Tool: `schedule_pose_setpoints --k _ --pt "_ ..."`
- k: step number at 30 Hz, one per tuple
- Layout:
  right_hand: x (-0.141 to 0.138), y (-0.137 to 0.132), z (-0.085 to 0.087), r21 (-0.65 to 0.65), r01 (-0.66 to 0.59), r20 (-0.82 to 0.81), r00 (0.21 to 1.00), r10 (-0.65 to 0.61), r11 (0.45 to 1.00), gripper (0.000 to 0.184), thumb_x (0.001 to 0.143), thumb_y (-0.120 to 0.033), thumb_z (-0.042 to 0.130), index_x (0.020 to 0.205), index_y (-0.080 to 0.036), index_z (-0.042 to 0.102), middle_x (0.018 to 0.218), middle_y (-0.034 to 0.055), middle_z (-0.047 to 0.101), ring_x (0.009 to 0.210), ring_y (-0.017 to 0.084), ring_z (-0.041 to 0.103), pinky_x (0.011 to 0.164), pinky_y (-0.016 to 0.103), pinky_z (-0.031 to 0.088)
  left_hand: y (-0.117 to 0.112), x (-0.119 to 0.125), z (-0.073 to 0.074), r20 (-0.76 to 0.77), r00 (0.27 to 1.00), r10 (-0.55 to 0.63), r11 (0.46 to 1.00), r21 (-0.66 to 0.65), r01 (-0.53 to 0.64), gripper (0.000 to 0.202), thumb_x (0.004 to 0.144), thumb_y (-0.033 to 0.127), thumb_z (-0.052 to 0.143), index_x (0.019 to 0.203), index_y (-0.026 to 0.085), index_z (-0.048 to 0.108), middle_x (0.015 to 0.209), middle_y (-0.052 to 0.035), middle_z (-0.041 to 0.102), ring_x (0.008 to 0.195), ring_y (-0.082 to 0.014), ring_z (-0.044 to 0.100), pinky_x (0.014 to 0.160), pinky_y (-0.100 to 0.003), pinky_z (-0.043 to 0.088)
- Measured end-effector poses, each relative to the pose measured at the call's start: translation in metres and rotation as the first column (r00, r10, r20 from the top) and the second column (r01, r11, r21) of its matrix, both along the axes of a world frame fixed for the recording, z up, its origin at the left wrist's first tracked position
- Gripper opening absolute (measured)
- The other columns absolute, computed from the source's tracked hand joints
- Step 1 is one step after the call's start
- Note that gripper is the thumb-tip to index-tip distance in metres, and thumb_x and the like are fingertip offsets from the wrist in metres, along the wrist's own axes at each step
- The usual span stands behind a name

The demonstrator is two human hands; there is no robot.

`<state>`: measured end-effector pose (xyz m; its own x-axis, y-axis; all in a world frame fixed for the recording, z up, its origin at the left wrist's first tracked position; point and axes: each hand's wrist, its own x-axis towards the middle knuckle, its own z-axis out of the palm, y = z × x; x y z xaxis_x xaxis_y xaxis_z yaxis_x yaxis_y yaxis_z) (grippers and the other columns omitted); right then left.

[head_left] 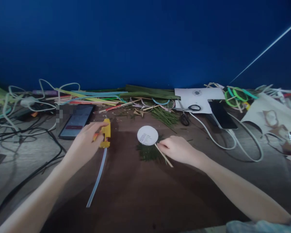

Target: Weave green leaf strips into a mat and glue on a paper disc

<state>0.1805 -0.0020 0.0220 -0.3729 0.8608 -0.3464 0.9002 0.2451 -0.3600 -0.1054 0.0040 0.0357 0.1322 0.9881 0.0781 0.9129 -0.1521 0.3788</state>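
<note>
My left hand (91, 134) is closed around a yellow glue gun (106, 132), its nozzle toward the far side of the table. A long translucent glue stick (97, 179) trails out of its back end. In my right hand (173, 147) a thin pale wooden stick (167, 158) is pinched between the fingers. A white paper disc (147, 135) with small printed text lies at the upper end of that stick; whether the two are joined I cannot tell. Under the disc spreads a tuft of dark green strips (149, 152) on the brown table.
Black scissors (184, 119) lie partly on a white sheet (200, 95). A phone (76, 123) is beyond my left hand, another dark phone (223, 115) at right with a white cable (257, 157). Cut green strips (166, 116) and coloured strips line the back; tangled cables (19, 129) cover the left.
</note>
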Motion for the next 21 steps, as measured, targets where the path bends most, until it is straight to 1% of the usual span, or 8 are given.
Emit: schedule_pose_setpoints --k 2,5,8,11,14,17,19,21 --pt "0.006 0.005 0.0 0.029 0.037 -0.041 0.999 -0.035 0.999 0.038 0.086 -0.035 0.036 0.052 -0.017 0.045 0.053 0.0004 0.052 0.047 0.009 0.041 0.05 0.026 0.02 -0.008 -0.012 -0.008 -0.12 0.993 -0.001 1.0 -0.003 0.001 0.041 0.075 0.017 0.036 0.112 0.012 0.054 0.113 -0.0114 0.058 0.107 -0.0292 0.052 0.095 -0.045 0.039" --pt "0.014 0.019 -0.005 0.102 0.116 -0.155 0.983 -0.099 0.988 0.039 0.087 -0.035 0.035 0.054 -0.018 0.049 0.049 -0.0004 0.049 0.048 0.01 0.042 0.052 0.025 0.023 -0.018 -0.023 -0.023 -0.308 0.951 -0.021 1.0 0.01 0.026 0.05 0.074 0.019 0.041 0.123 0.011 0.046 0.125 -0.0147 0.051 0.112 -0.0348 0.046 0.092 -0.049 0.039" --pt "0.016 0.034 -0.017 0.206 0.184 -0.339 0.935 -0.107 0.961 0.04 0.087 -0.036 0.036 0.055 -0.018 0.049 0.048 -0.0012 0.049 0.048 0.01 0.043 0.054 0.024 0.027 -0.019 -0.025 -0.033 -0.39 0.921 0.01 1.0 0.021 -0.001 0.055 0.074 0.02 0.042 0.128 0.012 0.04 0.126 -0.0161 0.049 0.113 -0.0359 0.045 0.088 -0.049 0.041" --pt "0.011 0.045 -0.032 0.26 0.222 -0.48 0.874 -0.074 0.94 0.041 0.087 -0.038 0.037 0.055 -0.018 0.05 0.049 -0.0012 0.051 0.049 0.01 0.044 0.054 0.024 0.029 -0.014 -0.024 -0.035 -0.439 0.898 0.04 0.999 0.032 -0.029 0.05 0.074 0.02 0.043 0.123 0.01 0.043 0.117 -0.0174 0.052 0.106 -0.0351 0.048 0.087 -0.047 0.041" --pt "0.007 0.051 -0.044 0.296 0.27 -0.571 0.819 -0.057 0.916 0.04 0.087 -0.037 0.037 0.054 -0.018 0.05 0.05 -0.0011 0.052 0.049 0.01 0.045 0.055 0.024 0.03 -0.01 -0.023 -0.029 -0.41 0.911 -0.036 0.999 -0.001 0.039 0.044 0.072 0.015 0.045 0.114 0.005 0.049 0.106 -0.0174 0.053 0.099 -0.0318 0.051 0.09 -0.043 0.041" --pt "0.008 0.053 -0.05 0.301 0.335 -0.645 0.761 -0.068 0.893 0.042 0.087 -0.039 0.038 0.054 -0.018 0.05 0.049 -0.0019 0.048 0.047 0.01 0.042 0.053 0.023 0.03 -0.013 -0.021 -0.023 -0.336 0.941 -0.049 0.997 0.042 0.067 0.039 0.071 0.01 0.042 0.11 0.007 0.049 0.104 -0.0147 0.051 0.098 -0.0263 0.053 0.089 -0.037 0.043" --pt "0.009 0.053 -0.052 0.293 0.382 -0.691 0.718 -0.082 0.876 0.043 0.087 -0.042 0.038 0.054 -0.018 0.05 0.048 -0.0022 0.046 0.047 0.009 0.041 0.052 0.024 0.03 -0.017 -0.017 -0.02 -0.25 0.963 -0.101 0.985 0.109 0.131 0.039 0.074 0.017 0.047 0.112 0.008 0.048 0.107 -0.0137 0.051 0.099 -0.0239 0.053 0.088 -0.033 0.043" --pt "0.011 0.053 -0.053 0.292 0.417 -0.722 0.686 -0.087 0.861 0.043 0.087 -0.043 0.038 0.054 -0.018 0.05 0.048 -0.0023 0.043 0.047 0.009 0.04 0.051 0.024 0.03 -0.02 -0.011 -0.019 -0.158 0.972 -0.171 0.968 0.158 0.196 0.033 0.078 0.023 0.047 0.107 0.01 0.049 0.106 -0.0137 0.053 0.098 -0.0229 0.053 0.086 -0.032 0.044"
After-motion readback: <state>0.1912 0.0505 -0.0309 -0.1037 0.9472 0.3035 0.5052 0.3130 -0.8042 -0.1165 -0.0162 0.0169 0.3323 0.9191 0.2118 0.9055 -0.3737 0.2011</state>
